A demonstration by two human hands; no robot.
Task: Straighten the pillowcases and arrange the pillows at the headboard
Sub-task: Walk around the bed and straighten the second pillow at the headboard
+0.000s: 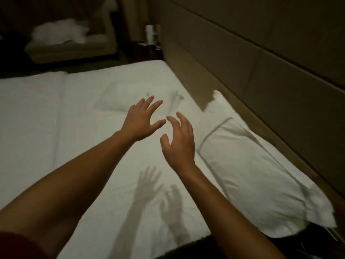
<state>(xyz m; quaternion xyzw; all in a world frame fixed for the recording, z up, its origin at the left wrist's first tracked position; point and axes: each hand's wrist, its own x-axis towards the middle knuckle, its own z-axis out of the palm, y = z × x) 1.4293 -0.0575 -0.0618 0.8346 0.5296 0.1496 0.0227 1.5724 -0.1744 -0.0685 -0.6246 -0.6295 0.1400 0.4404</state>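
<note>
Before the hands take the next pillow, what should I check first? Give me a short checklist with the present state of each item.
1. Left hand empty, fingers spread: ok.
2. Right hand empty and open: ok.
3. Far pillow placed at the headboard: not ok, it lies flat away from it.
4. Near pillow against the headboard: ok.
5. Near pillow's case smooth: not ok, it is creased and bunched at the near end.
6. Sheet bare between the hands and the far pillow: ok.

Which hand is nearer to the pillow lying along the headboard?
Right. The right hand hovers open beside the near pillow, close to its piped edge. The left hand is further out over the sheet, toward the far pillow.
</note>
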